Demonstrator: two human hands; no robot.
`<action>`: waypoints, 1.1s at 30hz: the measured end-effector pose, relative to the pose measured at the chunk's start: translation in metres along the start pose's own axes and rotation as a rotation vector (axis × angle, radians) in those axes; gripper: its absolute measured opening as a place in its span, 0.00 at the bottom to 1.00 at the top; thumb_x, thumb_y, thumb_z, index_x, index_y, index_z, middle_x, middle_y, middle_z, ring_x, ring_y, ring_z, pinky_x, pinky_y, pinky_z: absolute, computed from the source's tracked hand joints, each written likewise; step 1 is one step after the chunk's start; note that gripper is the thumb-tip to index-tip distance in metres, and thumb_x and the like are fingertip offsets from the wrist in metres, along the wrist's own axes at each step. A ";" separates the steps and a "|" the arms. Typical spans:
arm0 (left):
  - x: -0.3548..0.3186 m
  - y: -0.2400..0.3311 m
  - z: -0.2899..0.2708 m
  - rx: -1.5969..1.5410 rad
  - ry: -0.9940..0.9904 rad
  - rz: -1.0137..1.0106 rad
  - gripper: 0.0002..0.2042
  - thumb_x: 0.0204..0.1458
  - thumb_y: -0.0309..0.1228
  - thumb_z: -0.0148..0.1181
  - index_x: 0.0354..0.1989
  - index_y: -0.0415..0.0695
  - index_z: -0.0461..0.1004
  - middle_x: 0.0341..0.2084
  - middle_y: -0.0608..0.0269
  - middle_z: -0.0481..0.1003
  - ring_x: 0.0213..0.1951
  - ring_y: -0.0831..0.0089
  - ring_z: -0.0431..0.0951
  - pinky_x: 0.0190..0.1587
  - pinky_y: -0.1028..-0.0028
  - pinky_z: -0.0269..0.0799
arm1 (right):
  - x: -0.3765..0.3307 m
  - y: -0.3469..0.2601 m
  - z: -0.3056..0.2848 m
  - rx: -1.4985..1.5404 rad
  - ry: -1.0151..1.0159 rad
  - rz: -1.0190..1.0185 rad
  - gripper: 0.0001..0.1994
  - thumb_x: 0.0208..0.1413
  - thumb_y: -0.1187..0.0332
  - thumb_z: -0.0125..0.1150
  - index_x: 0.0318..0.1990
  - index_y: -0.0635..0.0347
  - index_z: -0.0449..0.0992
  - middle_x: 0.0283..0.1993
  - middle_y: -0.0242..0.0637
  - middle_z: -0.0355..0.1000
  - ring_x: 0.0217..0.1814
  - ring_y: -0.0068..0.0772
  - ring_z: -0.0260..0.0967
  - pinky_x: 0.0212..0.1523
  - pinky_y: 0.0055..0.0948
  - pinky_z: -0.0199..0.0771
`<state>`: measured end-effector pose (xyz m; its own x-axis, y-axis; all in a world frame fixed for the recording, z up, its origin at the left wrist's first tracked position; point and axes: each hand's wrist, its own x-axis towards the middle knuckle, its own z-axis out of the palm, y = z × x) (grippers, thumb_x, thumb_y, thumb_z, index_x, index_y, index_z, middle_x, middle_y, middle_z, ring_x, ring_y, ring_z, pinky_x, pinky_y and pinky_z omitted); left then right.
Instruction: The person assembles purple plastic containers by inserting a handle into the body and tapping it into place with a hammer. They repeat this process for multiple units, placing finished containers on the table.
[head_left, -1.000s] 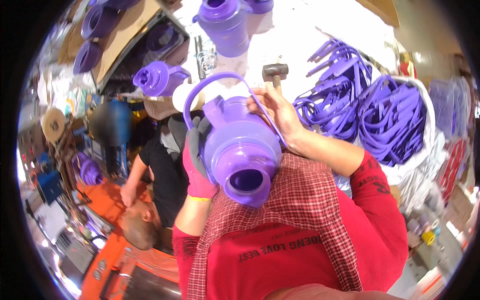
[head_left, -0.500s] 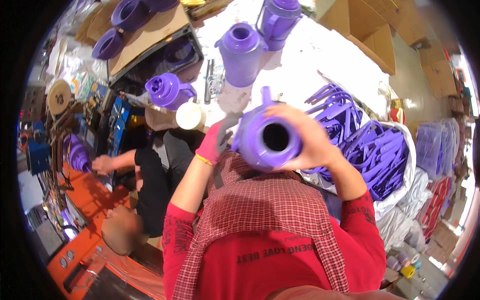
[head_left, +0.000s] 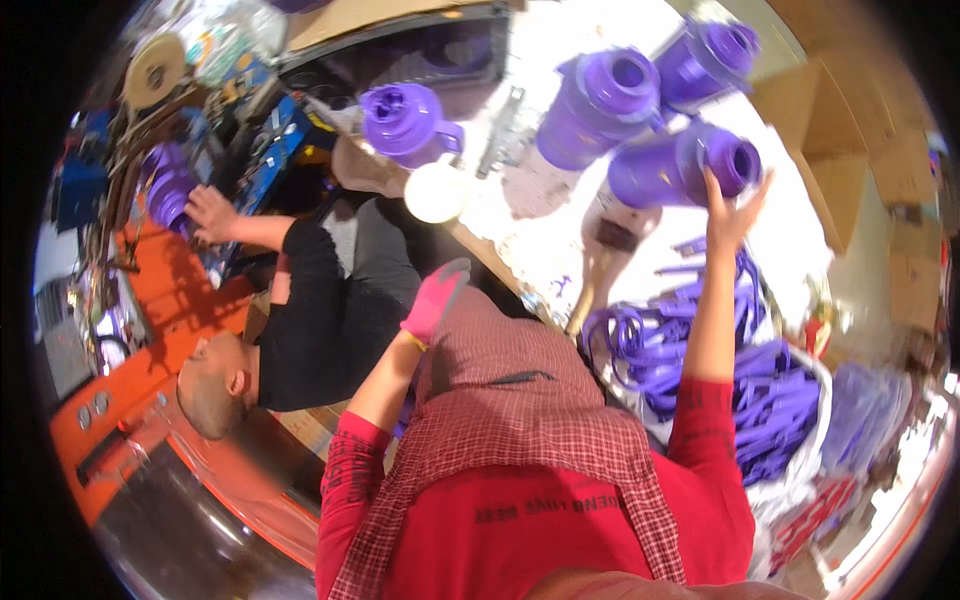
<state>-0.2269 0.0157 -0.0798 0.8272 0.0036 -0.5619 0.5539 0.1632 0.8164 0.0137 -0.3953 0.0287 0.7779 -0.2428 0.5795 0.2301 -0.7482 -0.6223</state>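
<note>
Right hand (head_left: 733, 208), fingers wide, touches a glossy purple plastic jug (head_left: 668, 167) far right; pink-gloved left hand (head_left: 436, 298) hangs loose, empty.

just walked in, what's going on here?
A person in a red shirt and checked apron has the right hand on a purple jug lying on its side on the white table, beside two more purple jugs. The left hand, in a pink glove, is free and holds nothing. A heap of purple handles fills a white bag at the right. A co-worker in black reaches toward the cluttered shelves on the left.
</note>
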 end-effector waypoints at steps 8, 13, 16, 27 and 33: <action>0.062 0.088 -0.073 0.698 0.674 0.479 0.29 0.54 0.36 0.64 0.63 0.37 0.66 0.61 0.40 0.66 0.64 0.48 0.66 0.65 0.59 0.62 | -0.288 -0.006 0.057 -0.217 -1.174 0.081 0.17 0.54 0.67 0.63 0.52 0.54 0.73 0.57 0.50 0.64 0.50 0.56 0.71 0.47 0.45 0.76; 0.145 0.190 -0.105 1.062 0.670 0.738 0.28 0.47 0.39 0.66 0.61 0.56 0.72 0.66 0.42 0.61 0.65 0.43 0.63 0.65 0.56 0.61 | -0.317 0.034 0.080 -0.145 -1.165 0.004 0.09 0.56 0.70 0.60 0.43 0.59 0.72 0.48 0.48 0.67 0.45 0.56 0.72 0.42 0.46 0.74; 0.174 0.212 -0.107 1.285 0.455 0.563 0.27 0.46 0.42 0.64 0.60 0.59 0.73 0.69 0.45 0.56 0.66 0.43 0.61 0.65 0.52 0.61 | -0.288 0.018 0.073 -0.091 -1.234 0.085 0.09 0.54 0.72 0.61 0.42 0.61 0.72 0.46 0.49 0.68 0.44 0.53 0.72 0.41 0.44 0.74; 0.167 0.231 -0.130 1.006 0.508 0.803 0.14 0.43 0.41 0.70 0.38 0.50 0.82 0.63 0.51 0.66 0.66 0.51 0.62 0.67 0.61 0.60 | -0.101 -0.155 0.101 0.499 -0.755 0.200 0.03 0.60 0.77 0.56 0.39 0.65 0.75 0.35 0.37 0.73 0.35 0.27 0.71 0.40 0.27 0.72; 0.039 0.289 -0.101 0.556 0.677 1.022 0.12 0.35 0.34 0.78 0.29 0.47 0.83 0.63 0.47 0.69 0.61 0.52 0.72 0.62 0.63 0.67 | 0.107 -0.295 0.063 0.476 0.199 -0.433 0.04 0.59 0.74 0.58 0.40 0.59 0.72 0.42 0.39 0.74 0.44 0.34 0.71 0.51 0.34 0.70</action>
<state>-0.0448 0.1623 0.1207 0.7704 0.3913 0.5033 -0.1800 -0.6237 0.7606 0.0662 -0.1616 0.2414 0.4449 -0.1256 0.8867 0.7653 -0.4610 -0.4493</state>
